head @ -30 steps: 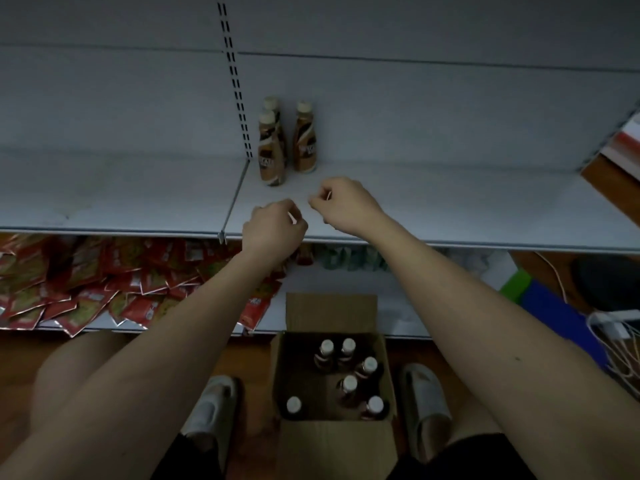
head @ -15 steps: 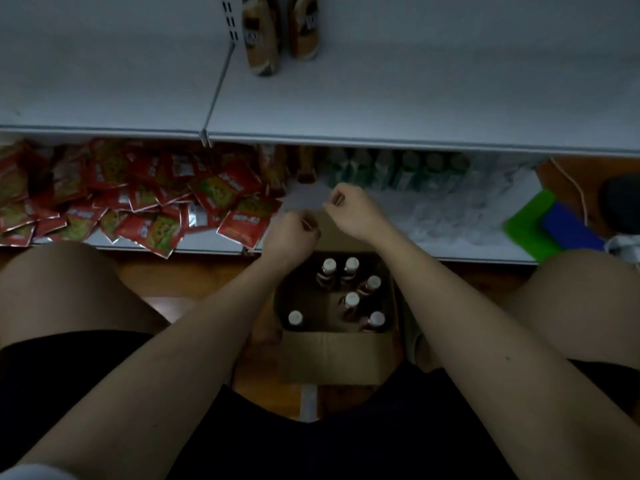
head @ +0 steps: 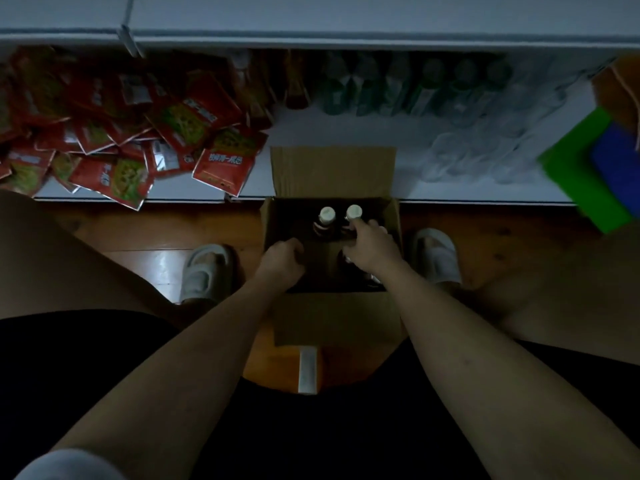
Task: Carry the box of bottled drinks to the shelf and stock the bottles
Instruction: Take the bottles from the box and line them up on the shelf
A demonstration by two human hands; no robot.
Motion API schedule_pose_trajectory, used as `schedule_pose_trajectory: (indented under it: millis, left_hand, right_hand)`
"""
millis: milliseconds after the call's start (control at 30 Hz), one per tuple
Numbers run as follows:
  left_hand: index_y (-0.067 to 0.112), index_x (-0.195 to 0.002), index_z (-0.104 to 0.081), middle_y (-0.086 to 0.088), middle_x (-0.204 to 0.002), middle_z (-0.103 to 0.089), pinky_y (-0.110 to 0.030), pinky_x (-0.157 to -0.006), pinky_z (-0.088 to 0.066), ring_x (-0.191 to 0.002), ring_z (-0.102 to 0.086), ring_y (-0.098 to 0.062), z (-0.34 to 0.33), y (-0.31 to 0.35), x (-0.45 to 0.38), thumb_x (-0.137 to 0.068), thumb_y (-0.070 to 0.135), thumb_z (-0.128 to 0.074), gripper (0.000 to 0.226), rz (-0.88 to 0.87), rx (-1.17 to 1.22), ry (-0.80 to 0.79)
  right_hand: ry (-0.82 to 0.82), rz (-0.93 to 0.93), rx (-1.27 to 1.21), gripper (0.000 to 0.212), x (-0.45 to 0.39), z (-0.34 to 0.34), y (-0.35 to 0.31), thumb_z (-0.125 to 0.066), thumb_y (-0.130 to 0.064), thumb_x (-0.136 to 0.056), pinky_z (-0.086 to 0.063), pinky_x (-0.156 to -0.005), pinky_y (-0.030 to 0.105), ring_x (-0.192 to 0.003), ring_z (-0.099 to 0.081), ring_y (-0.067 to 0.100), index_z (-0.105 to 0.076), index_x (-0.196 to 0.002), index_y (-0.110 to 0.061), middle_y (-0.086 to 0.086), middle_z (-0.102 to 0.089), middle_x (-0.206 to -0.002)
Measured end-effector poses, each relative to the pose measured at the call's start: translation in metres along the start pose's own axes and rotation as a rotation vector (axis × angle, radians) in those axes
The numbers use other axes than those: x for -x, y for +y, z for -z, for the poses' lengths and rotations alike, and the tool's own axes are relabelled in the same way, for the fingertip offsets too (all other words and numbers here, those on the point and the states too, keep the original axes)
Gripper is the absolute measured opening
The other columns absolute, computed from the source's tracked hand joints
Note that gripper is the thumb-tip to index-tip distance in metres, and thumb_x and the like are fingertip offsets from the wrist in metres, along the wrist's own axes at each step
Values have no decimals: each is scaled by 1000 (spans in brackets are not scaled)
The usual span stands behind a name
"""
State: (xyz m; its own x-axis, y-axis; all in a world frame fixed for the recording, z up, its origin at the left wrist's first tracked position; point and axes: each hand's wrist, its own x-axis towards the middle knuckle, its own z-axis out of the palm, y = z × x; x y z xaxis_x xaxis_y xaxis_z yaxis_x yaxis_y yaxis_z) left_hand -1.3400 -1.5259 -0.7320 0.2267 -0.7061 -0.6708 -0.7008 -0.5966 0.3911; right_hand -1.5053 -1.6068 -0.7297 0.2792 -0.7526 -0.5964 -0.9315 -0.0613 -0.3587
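Note:
An open cardboard box (head: 332, 171) stands on the wooden floor between my feet, its far flap leaning on the lower shelf. Inside it two brown drink bottles show their white caps, one (head: 326, 214) beside the other (head: 354, 212). My left hand (head: 282, 259) is down in the box's left part with the fingers curled; what lies under it is hidden. My right hand (head: 370, 244) is in the right part, covering other bottles, its fingertips against the right-hand bottle's neck. Only the front edge of the white upper shelf (head: 346, 36) shows at the top.
The lower shelf holds a heap of red snack packets (head: 121, 133) on the left, green bottles (head: 398, 88) and clear bottles (head: 485, 147) on the right. Green and blue flat items (head: 588, 168) lie at far right. My slippers (head: 206, 271) (head: 436, 258) flank the box.
Both hands came down from the upper shelf into the box. My view tipped downward, so the bottles standing on the upper shelf have left the frame.

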Motion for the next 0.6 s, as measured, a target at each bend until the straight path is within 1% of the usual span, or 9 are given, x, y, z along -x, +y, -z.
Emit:
schedule_pose_trajectory:
  millis: [67, 133, 200, 233, 300, 367, 467, 533, 600]
  left_hand:
    - [15, -127, -54, -12, -126, -55, -37, -87, -50, -113, -56, -30, -7, -8, -6, -88, 11, -60, 40, 11, -58, -35]
    - [15, -125, -55, -13, -128, -54, -36, -82, -50, -111, -57, -30, -15, -14, -12, -89, 11, -59, 37, 7, -114, -65]
    - [15, -126, -55, -11, -127, -54, -34, -76, -48, -108, -58, -29, -22, -16, -17, -91, 10, -57, 35, 4, -170, -94]
    - [15, -126, -55, -11, -126, -54, -34, -76, -50, -107, -59, -30, -24, -16, -20, -91, 8, -56, 35, 6, -198, -109]
    - [13, -123, -58, -13, -123, -57, -39, -82, -54, -107, -60, -32, -28, -17, -25, -91, 3, -55, 34, 0, -247, -128]
    - [10, -117, -62, -15, -120, -60, -41, -85, -55, -106, -62, -32, -31, -18, -29, -89, -1, -55, 30, 0, -263, -127]
    - [6, -109, -65, -16, -113, -64, -38, -80, -55, -101, -64, -33, -34, -18, -33, -89, -1, -57, 22, 8, -259, -101]
    - [5, -105, -65, -16, -109, -65, -35, -75, -52, -99, -65, -33, -34, -17, -33, -90, 0, -57, 19, 15, -251, -89]
    - [5, -107, -67, -16, -108, -66, -36, -76, -53, -98, -65, -33, -34, -16, -31, -90, -1, -56, 21, 15, -234, -79]
  right_hand:
    - [-39, -23, -14, 58, -3, -10, 6, -62, -29, -88, -46, -95, 43, -125, -46, 36, -39, -141, -23, 11, -41, -141]
    - [-82, -25, -38, 57, -6, -19, 11, -64, -25, -87, -45, -100, 43, -127, -46, 37, -41, -140, -21, 13, -38, -146]
    - [-116, -7, -74, 54, -8, -29, 14, -67, -17, -86, -43, -102, 42, -129, -46, 36, -46, -136, -19, 13, -39, -146]
    - [-129, 6, -91, 54, -10, -33, 15, -67, -12, -85, -42, -104, 41, -130, -45, 34, -48, -135, -18, 13, -40, -146]
    - [-135, 25, -104, 54, -13, -42, 16, -65, -6, -84, -41, -107, 45, -132, -44, 33, -50, -134, -20, 10, -40, -147]
    - [-123, 24, -101, 49, -15, -49, 17, -60, -2, -86, -43, -105, 49, -130, -46, 32, -53, -130, -23, 7, -43, -145]
    - [-85, -9, -101, 44, -18, -54, 22, -52, -1, -88, -46, -98, 54, -125, -49, 34, -57, -120, -30, 5, -49, -138]
    - [-54, 3, -101, 41, -20, -54, 24, -52, 0, -88, -47, -97, 54, -123, -51, 34, -60, -116, -29, 6, -50, -137]
    - [-37, 24, -90, 39, -19, -51, 23, -53, 1, -89, -47, -99, 50, -123, -52, 33, -62, -117, -24, 8, -51, -137]
